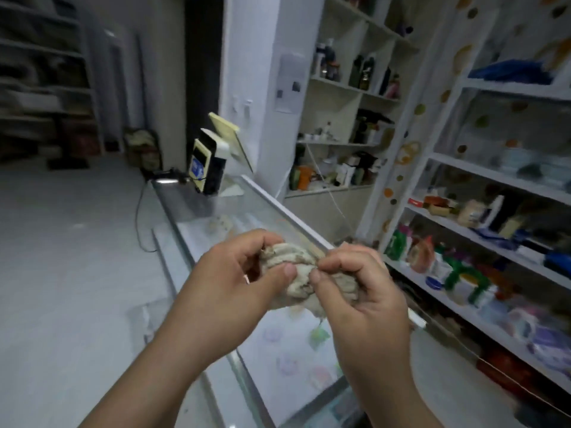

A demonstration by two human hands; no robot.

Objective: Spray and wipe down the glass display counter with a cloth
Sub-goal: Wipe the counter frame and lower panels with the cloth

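A crumpled beige cloth [296, 267] is bunched up between both hands, held in the air above the glass display counter [234, 211]. My left hand [228, 282] grips its left side with the thumb pressed on top. My right hand [358, 288] pinches its right side between thumb and fingers. The counter's glass top runs from the lower middle of the head view to the far centre. No spray bottle shows.
A card terminal and small screen [205, 163] stand at the counter's far end with a cable hanging down. White shelves [482, 242] full of bottles and packets line the right side. Tiled floor [68, 242] lies to the left.
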